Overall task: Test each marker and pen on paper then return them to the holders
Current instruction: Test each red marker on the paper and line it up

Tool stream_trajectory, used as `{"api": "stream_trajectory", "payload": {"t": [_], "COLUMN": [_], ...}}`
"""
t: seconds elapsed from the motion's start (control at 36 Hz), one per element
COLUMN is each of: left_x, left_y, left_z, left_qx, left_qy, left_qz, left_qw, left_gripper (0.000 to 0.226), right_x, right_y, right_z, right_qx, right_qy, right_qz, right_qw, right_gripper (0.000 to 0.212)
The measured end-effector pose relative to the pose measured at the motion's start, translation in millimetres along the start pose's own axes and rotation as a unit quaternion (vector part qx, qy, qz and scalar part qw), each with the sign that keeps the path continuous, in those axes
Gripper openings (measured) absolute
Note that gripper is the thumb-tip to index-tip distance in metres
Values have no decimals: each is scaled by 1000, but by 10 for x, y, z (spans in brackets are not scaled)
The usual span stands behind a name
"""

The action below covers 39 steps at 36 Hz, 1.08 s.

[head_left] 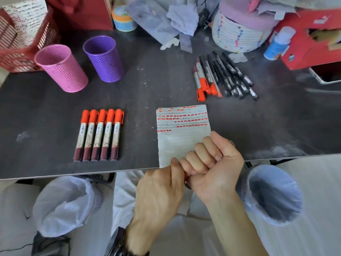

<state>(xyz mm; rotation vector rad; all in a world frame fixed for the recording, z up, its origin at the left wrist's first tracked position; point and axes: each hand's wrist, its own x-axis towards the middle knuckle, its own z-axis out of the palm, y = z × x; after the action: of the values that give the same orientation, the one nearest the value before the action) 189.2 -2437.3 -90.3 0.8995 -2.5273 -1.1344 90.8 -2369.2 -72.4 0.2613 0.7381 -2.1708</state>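
Observation:
Both my hands meet at the table's front edge, over the lower end of a lined paper [177, 143] marked with red and black strokes. My left hand [160, 189] and my right hand [212, 163] both grip one marker [186, 175]; only a sliver of its red shows between the fists. Several red-capped markers [99, 134] lie in a neat row left of the paper. A mixed pile of red markers and black pens [221, 76] lies at the back right. A pink holder [60, 67] and a purple holder [104, 58] stand at the back left, nothing showing in either.
A red basket [16, 45] stands at the far left, a white woven basket [239, 34] and a red box [310, 39] at the back right. Two bag-lined bins stand below the table edge, bin [64, 204] on the left and bin [273, 194] on the right.

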Motion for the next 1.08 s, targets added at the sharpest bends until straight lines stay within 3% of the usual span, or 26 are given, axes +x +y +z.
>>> {"api": "stream_trajectory", "payload": {"t": [0.19, 0.31, 0.42, 0.47, 0.53, 0.58, 0.64, 0.86, 0.97, 1.08], "left_x": [26, 49, 76, 46, -24, -101, -139, 284, 587, 794], "left_y": [-70, -97, -40, -15, -101, -195, -282, -172, -328, -491], "left_z": [-101, -124, -179, -197, -171, -185, -228, -376, -346, -151], "left_qx": [11, -9, -35, -50, -125, -227, -243, -291, -121, 38], "left_qy": [-77, -52, -120, -131, -160, -180, -150, 22, 75, 61], "left_qz": [32, -18, 27, 12, -82, -231, -263, -77, 18, 87], "left_qw": [996, 998, 992, 990, 976, 929, 922, 953, 990, 994], "left_gripper": [34, 46, 30, 38, 45, 57, 63, 60, 37, 59], "right_x": [80, 66, 50, 55, 78, 135, 207, 372, 413, 465], "right_y": [44, 15, -18, -21, -152, -428, -658, -530, -591, -625], "right_z": [-28, 1, 11, -36, -91, -141, -172, -188, -186, -176], "right_qx": [-6, -9, -30, -33, -13, -3, -8, -18, -90, -200], "right_qy": [-60, -92, -107, -130, -150, -145, -121, -60, -6, 12], "right_qz": [21, 29, 29, 34, 34, -8, -59, -66, -77, -76], "right_qw": [998, 995, 993, 990, 988, 989, 991, 996, 993, 977], "right_gripper": [43, 46, 44, 48, 54, 57, 53, 43, 58, 70]}}
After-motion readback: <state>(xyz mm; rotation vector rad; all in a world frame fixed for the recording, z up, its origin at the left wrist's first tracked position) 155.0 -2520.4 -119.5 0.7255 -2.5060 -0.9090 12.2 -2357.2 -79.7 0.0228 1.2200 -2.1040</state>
